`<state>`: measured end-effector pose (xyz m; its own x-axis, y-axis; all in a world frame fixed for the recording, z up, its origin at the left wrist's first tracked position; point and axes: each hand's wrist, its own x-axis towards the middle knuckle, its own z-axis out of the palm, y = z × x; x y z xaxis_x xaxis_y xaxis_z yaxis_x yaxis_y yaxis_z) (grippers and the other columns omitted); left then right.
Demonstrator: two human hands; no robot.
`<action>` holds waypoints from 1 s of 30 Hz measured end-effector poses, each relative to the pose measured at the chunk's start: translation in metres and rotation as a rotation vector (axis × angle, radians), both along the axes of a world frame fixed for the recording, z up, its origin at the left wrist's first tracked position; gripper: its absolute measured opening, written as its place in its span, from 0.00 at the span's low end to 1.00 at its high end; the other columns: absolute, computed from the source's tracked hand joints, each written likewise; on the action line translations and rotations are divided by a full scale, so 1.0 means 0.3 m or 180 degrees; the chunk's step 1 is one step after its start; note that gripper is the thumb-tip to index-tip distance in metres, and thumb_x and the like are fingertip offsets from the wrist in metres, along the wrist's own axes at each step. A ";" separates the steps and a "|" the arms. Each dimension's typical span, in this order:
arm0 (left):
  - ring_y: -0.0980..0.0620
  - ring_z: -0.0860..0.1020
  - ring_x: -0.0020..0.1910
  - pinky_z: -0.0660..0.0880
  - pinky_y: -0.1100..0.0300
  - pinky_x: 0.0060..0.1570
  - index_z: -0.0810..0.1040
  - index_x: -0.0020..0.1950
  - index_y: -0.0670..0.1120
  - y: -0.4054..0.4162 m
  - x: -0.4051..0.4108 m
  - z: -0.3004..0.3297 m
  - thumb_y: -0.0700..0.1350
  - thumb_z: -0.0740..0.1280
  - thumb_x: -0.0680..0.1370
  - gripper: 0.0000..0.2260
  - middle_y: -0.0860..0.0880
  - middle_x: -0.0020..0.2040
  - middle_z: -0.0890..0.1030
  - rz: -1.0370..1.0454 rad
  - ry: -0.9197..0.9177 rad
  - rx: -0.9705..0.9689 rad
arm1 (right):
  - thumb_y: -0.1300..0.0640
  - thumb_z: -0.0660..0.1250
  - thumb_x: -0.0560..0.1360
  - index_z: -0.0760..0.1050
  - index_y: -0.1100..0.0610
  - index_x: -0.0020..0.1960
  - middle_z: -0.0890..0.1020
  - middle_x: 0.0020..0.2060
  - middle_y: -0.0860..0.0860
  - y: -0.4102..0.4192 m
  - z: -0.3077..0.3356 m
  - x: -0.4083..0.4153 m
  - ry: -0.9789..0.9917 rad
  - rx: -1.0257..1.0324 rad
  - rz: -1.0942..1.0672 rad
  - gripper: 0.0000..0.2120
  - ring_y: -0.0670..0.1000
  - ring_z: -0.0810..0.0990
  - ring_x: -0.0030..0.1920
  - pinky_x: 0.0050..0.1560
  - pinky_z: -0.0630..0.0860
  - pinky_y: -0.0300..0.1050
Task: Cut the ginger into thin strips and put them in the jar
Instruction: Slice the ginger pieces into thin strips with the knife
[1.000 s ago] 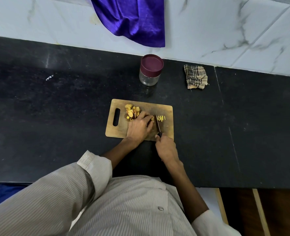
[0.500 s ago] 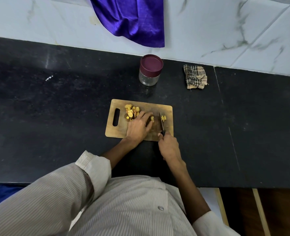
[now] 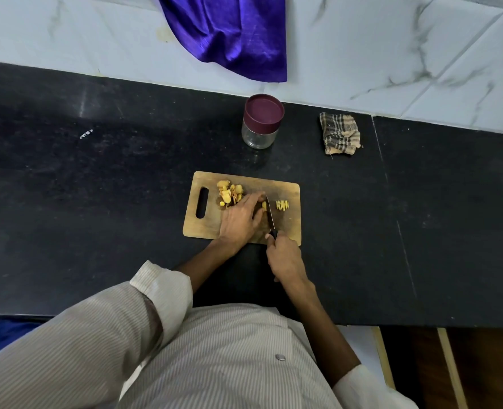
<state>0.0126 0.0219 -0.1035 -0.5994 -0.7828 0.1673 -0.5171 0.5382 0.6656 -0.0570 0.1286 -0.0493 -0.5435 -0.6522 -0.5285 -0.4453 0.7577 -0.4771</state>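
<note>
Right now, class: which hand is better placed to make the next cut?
Right. The right hand grips the knife, blade beside the ginger piece that the left hand steadies.

Left hand (image 3: 239, 221) pins ginger piece (image 3: 264, 205), seemingly; right hand (image 3: 285, 258) grips knife (image 3: 270, 215) on board (image 3: 288, 225).
</note>
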 end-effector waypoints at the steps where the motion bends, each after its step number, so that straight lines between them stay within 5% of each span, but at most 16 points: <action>1: 0.52 0.80 0.53 0.76 0.60 0.46 0.70 0.69 0.46 0.000 -0.001 -0.001 0.42 0.65 0.79 0.18 0.50 0.61 0.79 -0.0010 0.0003 0.0004 | 0.49 0.55 0.84 0.71 0.57 0.57 0.80 0.47 0.57 -0.001 0.001 0.001 0.0006 0.0006 0.0008 0.13 0.58 0.82 0.46 0.47 0.81 0.61; 10: 0.52 0.81 0.48 0.73 0.65 0.40 0.69 0.70 0.46 0.004 0.001 0.002 0.42 0.66 0.79 0.19 0.49 0.60 0.80 0.0058 -0.0040 0.0068 | 0.50 0.55 0.84 0.72 0.59 0.57 0.80 0.49 0.58 0.000 0.006 -0.006 0.0073 -0.0072 0.0060 0.13 0.60 0.81 0.50 0.50 0.80 0.61; 30: 0.49 0.82 0.46 0.80 0.52 0.38 0.65 0.71 0.48 -0.006 -0.013 -0.037 0.47 0.64 0.80 0.20 0.48 0.55 0.82 0.0153 -0.0272 0.0033 | 0.53 0.53 0.85 0.69 0.62 0.62 0.78 0.58 0.61 0.010 -0.006 0.002 0.0216 0.0370 0.0183 0.14 0.62 0.77 0.58 0.53 0.72 0.53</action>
